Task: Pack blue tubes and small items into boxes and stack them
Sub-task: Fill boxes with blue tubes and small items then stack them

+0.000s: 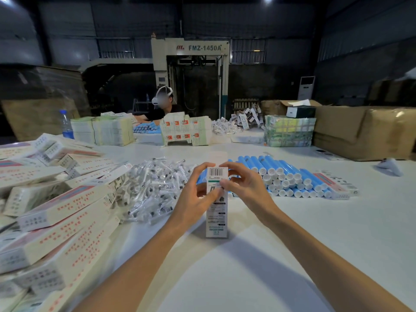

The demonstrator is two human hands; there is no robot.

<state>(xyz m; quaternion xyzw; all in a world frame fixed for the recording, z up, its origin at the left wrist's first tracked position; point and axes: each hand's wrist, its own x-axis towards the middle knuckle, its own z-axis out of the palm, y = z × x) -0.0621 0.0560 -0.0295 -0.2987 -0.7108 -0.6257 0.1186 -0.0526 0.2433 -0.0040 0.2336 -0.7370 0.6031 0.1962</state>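
A narrow white box (216,219) with a barcode stands upright on the white table (315,233) in front of me. My left hand (195,199) grips its left side near the top, and my right hand (244,188) pinches its upper right edge and flap. Behind the box lies a stack of blue tubes (290,179) with white caps. A heap of small items in clear plastic bags (155,188) lies to the left of my hands.
Several packed white boxes with red print (58,210) are piled at the left. Flat carton stacks (105,130), a blue bottle (66,124), large cardboard boxes (364,131) and another person (161,106) are at the far side.
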